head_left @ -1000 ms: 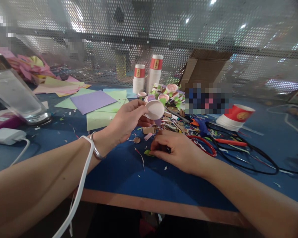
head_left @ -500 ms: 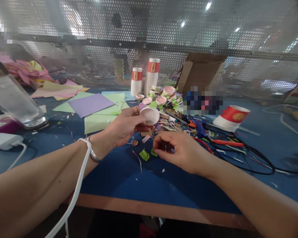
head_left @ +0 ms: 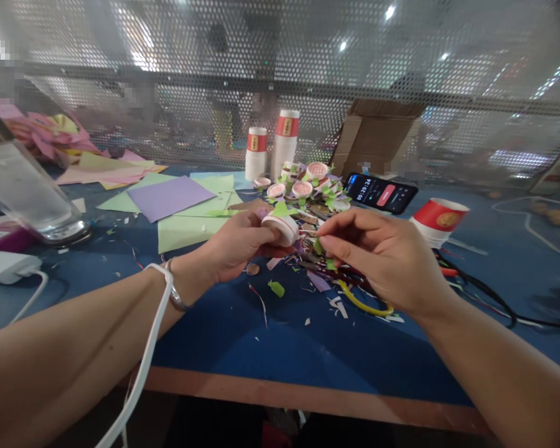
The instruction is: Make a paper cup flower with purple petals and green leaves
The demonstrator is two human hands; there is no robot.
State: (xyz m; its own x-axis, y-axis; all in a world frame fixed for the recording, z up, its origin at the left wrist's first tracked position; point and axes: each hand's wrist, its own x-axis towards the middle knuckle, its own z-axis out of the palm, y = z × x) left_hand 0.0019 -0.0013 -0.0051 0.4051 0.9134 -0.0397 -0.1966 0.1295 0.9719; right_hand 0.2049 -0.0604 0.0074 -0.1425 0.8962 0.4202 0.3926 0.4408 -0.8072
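Note:
In the head view, my left hand [head_left: 236,246] holds a short white round piece [head_left: 282,231], like the cut-off end of a paper cup, with a green paper leaf on its upper edge. To the right of it, my right hand [head_left: 385,258] pinches a small green paper piece [head_left: 317,247] between thumb and fingertips, apart from the white piece. A loose green paper scrap [head_left: 275,288] lies on the table below the hands. Behind them is a cluster of similar cup pieces [head_left: 302,188] with pink patterned faces and green leaves.
Paper scraps, a yellow loop handle [head_left: 366,307] and black cable [head_left: 488,292] lie around my right hand. Two cup stacks [head_left: 256,162], a phone [head_left: 380,193], a red-and-white cup [head_left: 441,221] and a cardboard box [head_left: 378,137] stand behind. Coloured sheets [head_left: 172,196] and a glass [head_left: 32,193] are left.
My right hand has lifted up and right from the table, bringing a green paper piece. My left hand has tipped the white piece so its side and leaf show.

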